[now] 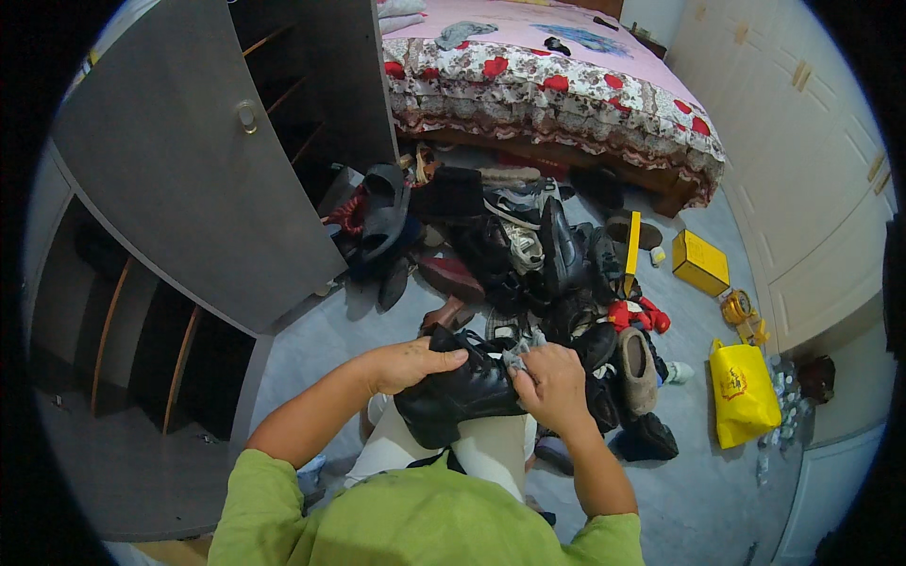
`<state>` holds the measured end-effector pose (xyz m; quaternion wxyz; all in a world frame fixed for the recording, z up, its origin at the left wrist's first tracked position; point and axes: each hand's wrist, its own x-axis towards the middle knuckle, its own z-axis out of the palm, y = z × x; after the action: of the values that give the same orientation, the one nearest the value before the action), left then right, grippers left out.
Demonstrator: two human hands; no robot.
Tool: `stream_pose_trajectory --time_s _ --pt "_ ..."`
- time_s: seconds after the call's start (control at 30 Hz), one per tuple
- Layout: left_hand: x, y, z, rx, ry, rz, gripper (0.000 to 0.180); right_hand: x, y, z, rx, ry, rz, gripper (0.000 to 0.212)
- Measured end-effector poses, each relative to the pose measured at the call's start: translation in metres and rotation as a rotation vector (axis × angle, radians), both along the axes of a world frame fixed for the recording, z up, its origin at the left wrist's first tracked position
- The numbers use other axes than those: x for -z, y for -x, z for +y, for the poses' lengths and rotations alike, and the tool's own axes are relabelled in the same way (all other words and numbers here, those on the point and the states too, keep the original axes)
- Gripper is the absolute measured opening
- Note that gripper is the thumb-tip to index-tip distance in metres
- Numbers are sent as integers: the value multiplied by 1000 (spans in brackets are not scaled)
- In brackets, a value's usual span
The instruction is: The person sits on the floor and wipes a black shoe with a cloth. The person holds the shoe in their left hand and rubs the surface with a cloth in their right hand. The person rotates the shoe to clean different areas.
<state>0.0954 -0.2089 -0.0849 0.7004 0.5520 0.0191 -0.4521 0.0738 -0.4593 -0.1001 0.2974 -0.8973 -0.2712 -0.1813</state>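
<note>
A black lace-up ankle boot [458,401] with a chunky heel lies across my lap, its toe pointing right. My left hand [415,366] grips the boot by its upper near the ankle opening, thumb on top. In the closed fingers of my right hand [549,379] is a crumpled grey cloth [518,358], pressed against the boot's front by the laces. The boot's far side is hidden. Just beyond my hands, a large heap of mixed shoes [562,247] covers the floor.
A grey cabinet [189,160] with an open door and shelves stands left. Ahead is a bed [557,94] with a flowered skirt. On the right are a yellow box [700,262], a yellow bag [744,391], plastic bottles [785,407] and a white wardrobe [802,141].
</note>
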Motion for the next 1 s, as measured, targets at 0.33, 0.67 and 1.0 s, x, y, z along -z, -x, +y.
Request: stream_pose_trajectory --time_s 0.33,0.67,1.0 --pt "0 19 -1 -136 163 131 40 3 -23 4 78 -65 -26 15" --pt "17 31 -10 -448 285 42 40 17 -60 35 106 -124 -167 24" --pt "46 18 7 -559 334 146 42 58 -33 70 78 -87 -51 33"
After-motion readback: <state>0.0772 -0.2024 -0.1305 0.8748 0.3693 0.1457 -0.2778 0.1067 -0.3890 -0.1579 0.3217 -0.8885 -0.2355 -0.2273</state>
